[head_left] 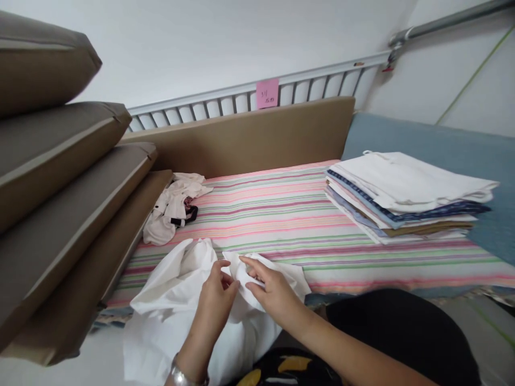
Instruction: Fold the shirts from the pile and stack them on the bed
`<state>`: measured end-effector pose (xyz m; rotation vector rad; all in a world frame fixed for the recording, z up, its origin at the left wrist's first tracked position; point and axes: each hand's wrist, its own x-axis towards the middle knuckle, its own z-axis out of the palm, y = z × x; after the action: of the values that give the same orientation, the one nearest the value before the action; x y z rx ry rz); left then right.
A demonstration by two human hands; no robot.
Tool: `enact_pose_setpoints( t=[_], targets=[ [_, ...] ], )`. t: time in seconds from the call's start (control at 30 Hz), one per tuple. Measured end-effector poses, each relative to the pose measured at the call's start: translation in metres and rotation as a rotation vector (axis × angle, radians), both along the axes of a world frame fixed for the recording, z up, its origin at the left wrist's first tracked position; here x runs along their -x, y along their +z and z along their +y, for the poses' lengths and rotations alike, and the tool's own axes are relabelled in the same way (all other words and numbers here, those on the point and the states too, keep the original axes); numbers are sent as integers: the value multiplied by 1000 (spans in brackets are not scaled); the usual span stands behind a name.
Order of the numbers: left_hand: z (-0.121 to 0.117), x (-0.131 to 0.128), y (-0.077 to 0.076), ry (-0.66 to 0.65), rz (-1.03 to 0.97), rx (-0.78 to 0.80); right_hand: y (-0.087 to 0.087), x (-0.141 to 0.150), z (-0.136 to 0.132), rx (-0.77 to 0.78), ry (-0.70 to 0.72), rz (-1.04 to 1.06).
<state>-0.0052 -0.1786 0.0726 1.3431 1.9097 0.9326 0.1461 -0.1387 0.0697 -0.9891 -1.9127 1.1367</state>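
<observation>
A crumpled white shirt (177,289) lies across the near edge of the striped cloth and hangs down over my lap. Its rounded, collar-like part (244,287) sits between my two hands. My left hand (217,292) is at the left side of this part, its fingers curled and pinching the white fabric. From the right, my right hand (271,289) holds the same part, with the index finger along the top and the thumb below. Some fingertips are hidden by the hands and the folds.
Striped cloth (265,209) covers the surface. Folded garments (406,187) are stacked at right, on a blue cover (418,134). Small crumpled clothes (173,206) lie at left beside piled brown cushions (80,225). Behind stand a brown panel (249,136) and a radiator (225,104) with a pink note (267,93).
</observation>
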Motion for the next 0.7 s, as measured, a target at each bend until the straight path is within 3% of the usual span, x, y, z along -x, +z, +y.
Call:
enact_pose_setpoints(
  t=[0.13,0.27,0.4,0.47,0.57,0.63,0.7],
  targets=[
    [-5,7,-9,99,-251,-16,-3,4,-5,-57,33,31],
    [-11,9,-1,164,-624,-41,-5,7,-8,-191,68,64],
    [-16,18,1,185,-902,-39,-5,5,-5,-208,48,117],
    [-19,22,-1,193,-811,-52,-3,3,-3,-235,38,96],
    [-26,20,3,164,-313,-235,3,3,-1,-351,57,6],
    [-28,12,9,-23,50,-374,5,7,-2,-431,103,-37],
    [-26,5,15,-252,299,-399,7,13,-3,-495,157,-63]
  ],
)
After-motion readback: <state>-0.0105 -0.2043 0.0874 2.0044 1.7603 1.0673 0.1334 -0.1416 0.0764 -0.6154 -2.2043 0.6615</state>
